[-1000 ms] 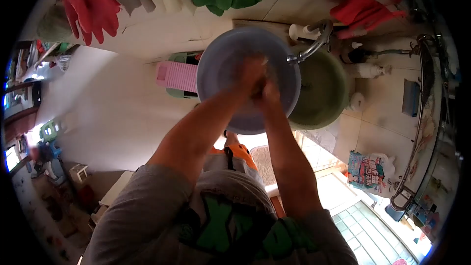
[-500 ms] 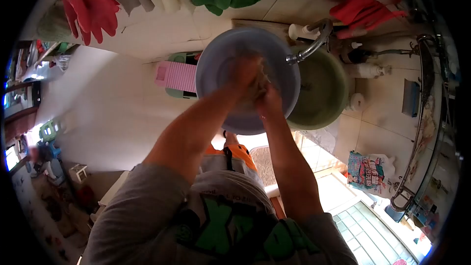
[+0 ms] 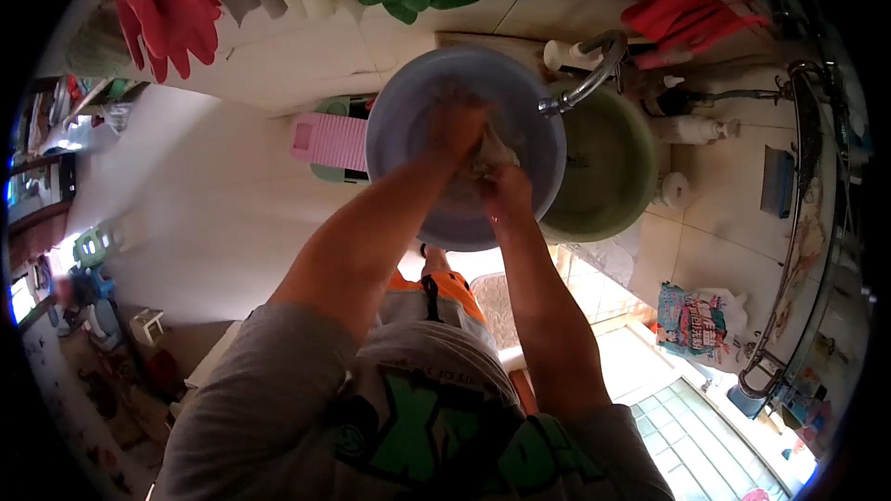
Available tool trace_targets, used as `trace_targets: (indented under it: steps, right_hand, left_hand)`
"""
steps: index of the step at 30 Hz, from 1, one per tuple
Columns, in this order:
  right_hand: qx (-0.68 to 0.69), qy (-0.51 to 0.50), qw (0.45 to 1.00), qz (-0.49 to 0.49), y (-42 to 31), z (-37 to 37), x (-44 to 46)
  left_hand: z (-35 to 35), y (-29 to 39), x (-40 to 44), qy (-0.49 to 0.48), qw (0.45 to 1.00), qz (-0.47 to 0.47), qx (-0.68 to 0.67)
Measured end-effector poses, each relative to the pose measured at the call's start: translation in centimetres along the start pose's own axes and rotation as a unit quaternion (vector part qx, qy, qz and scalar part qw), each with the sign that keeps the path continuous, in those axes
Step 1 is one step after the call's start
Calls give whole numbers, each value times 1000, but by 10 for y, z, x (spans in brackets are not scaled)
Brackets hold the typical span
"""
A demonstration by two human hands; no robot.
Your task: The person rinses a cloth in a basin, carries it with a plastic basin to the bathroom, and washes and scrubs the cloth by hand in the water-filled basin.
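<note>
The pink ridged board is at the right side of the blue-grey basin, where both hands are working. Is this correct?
No, wrong side: in the head view, the board is left of the basin, where the left hand and right hand work.

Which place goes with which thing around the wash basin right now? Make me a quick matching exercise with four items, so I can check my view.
Things:
1. pink ridged board
2. metal faucet
3. green basin
4. whitish cloth

Places:
A. in the grip of the right hand
B. at the left side of the blue-grey basin
C. at the right side of the blue-grey basin, partly hidden by it
D. spout end at the blue-grey basin's upper right rim

Right pairs: 1-B, 2-D, 3-C, 4-A
</note>
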State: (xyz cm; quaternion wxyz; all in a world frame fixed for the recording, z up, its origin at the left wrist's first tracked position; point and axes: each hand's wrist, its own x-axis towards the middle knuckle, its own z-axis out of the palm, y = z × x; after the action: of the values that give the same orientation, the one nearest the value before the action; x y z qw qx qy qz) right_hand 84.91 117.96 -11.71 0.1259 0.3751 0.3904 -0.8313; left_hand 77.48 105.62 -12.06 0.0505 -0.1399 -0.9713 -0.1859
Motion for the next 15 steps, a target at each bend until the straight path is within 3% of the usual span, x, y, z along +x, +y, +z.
trace_targets:
  steps: [1, 3, 4, 5, 6, 8, 10, 11, 12, 13, 14, 15]
  right_hand:
    - [26, 49, 997, 59, -16, 7, -20]
    - [126, -51, 984, 112, -27, 27, -29]
    - [173, -102, 970, 139, -30, 33, -27]
    - [-192, -139, 971, 19, -29, 24, -8]
    - [-528, -157, 828, -104, -26, 6, 28]
    - [-698, -174, 651, -243, -5, -15, 72]
    - [-500, -200, 797, -272, 18, -33, 80]
    - [-381, -182, 879, -220, 16, -29, 71]
    - [-243, -155, 941, -178, 13, -26, 62]
    - [-85, -97, 990, -65, 1, -11, 21]
    - [77, -32, 995, 56, -9, 1, -12]
    - [115, -16, 990, 86, -16, 5, -26]
  left_hand:
    - [-6, 7, -6, 2, 998, -63, -13]
    - [-28, 27, -6, 14, 983, -182, -33]
    - [-18, 35, -2, -51, 983, -161, -76]
    - [1, 47, -2, -120, 975, -141, -121]
    - [1, 60, 0, -133, 970, -145, -139]
    - [-20, 91, -5, -107, 967, -176, -152]
    - [-21, 87, -10, -124, 959, -192, -165]
    - [-3, 55, -2, -174, 950, -182, -183]
    - [-3, 36, 2, -159, 962, -162, -154]
    - [-3, 17, 7, -143, 971, -143, -125]
    - [-22, 12, 0, -71, 989, -122, -51]
    - [-33, 12, -10, -3, 995, -100, 23]
